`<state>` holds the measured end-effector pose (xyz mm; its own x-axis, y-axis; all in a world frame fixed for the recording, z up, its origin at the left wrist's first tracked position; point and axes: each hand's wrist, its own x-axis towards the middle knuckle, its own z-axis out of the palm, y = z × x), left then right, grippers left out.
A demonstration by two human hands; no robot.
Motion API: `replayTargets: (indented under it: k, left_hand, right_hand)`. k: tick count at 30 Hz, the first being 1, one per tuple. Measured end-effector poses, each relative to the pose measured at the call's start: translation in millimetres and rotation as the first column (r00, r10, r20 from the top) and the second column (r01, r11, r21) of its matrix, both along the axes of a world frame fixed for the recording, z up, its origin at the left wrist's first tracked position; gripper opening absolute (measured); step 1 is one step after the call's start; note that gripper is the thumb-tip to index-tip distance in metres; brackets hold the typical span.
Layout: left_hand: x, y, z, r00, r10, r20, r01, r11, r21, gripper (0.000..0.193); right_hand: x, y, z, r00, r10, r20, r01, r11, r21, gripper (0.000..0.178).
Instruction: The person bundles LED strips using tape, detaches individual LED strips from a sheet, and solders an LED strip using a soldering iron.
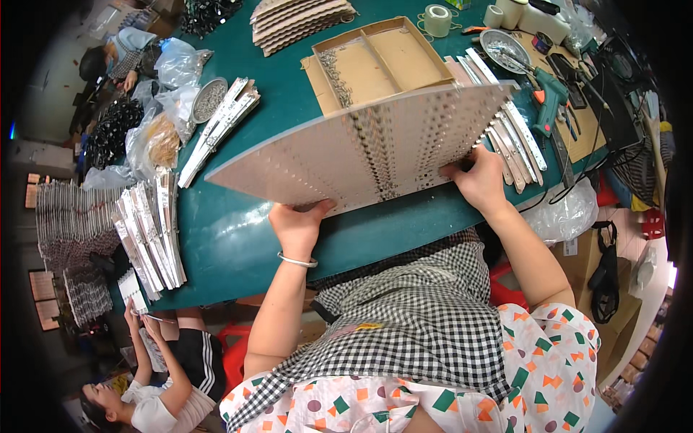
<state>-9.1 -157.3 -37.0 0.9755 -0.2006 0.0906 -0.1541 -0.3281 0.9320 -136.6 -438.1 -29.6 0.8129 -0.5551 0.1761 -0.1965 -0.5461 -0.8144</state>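
A large, thin, pinkish-grey board (289, 162) with rows of small holes or studs is tilted up over the near part of the table. My left hand (297, 224) grips its lower edge on the left, thumb laid along the face. On the right side, my right hand (478, 180) is closed on the same board near its edge, its fingers partly hidden behind it. Just beyond the board sits a shallow cardboard tray (419, 58) with a divider, and small metal pieces lie along its left side. The board covers the tray's near part.
On the green table (238, 249), bundled pale strips (148, 234) lie left, and more strips (523, 137) lie right. A green glue gun (551, 101) and a metal bowl (498, 45) stand far right. Plastic bags (177, 65) line the left edge. Two other people are on the left.
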Motion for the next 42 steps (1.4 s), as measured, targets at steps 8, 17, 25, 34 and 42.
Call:
replayTargets:
  k: [8, 17, 25, 34, 42]
  left_hand:
    - [7, 7, -5, 0.992, -0.109, -0.069, 0.09, 0.966, -0.242, 0.032]
    - [28, 3, 1, 0.954, -0.048, -0.297, -0.054, 0.944, -0.326, 0.022]
    - [5, -19, 33, 0.874, 0.129, 0.468, -0.271, 0.93, 0.249, 0.078]
    - [-32, -57, 12, 0.834, -0.518, 0.188, 0.381, 0.788, 0.483, 0.014]
    - [-30, -60, 4, 0.801, -0.502, 0.325, 0.374, 0.844, 0.383, 0.011]
  right_hand:
    - [5, -8, 8, 0.995, 0.09, -0.043, -0.094, 0.992, -0.081, 0.04]
    - [9, -7, 25, 0.955, 0.169, -0.243, -0.127, 0.976, 0.179, 0.034]
    - [7, -14, 12, 0.892, 0.424, -0.158, -0.435, 0.899, -0.046, 0.015]
    - [4, 4, 16, 0.893, 0.437, -0.108, -0.45, 0.864, -0.225, 0.017]
    - [26, 28, 6, 0.85, 0.526, -0.037, -0.495, 0.772, -0.398, 0.013]
